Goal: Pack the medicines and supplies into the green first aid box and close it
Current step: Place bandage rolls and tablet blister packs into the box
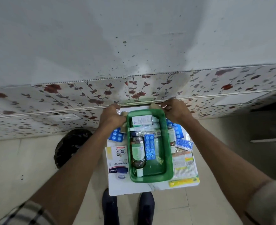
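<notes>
Both hands, left [112, 115] and right [174, 111], curl around pale rolls flanking the box [168, 153], likely to load them.

Low centre of the frame, the green first aid box [168, 159] is open on top; its lower right floor lies bare. A brown bottle [138, 153] and blue blister strip [149, 147] fill its left and middle. Both forearms flank it.

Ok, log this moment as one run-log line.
phase: packing | green box: open, holds bottle, blue blister strip, white carton | left hand: at far-left corner | right hand: at far-right corner | lid: not visible
</notes>
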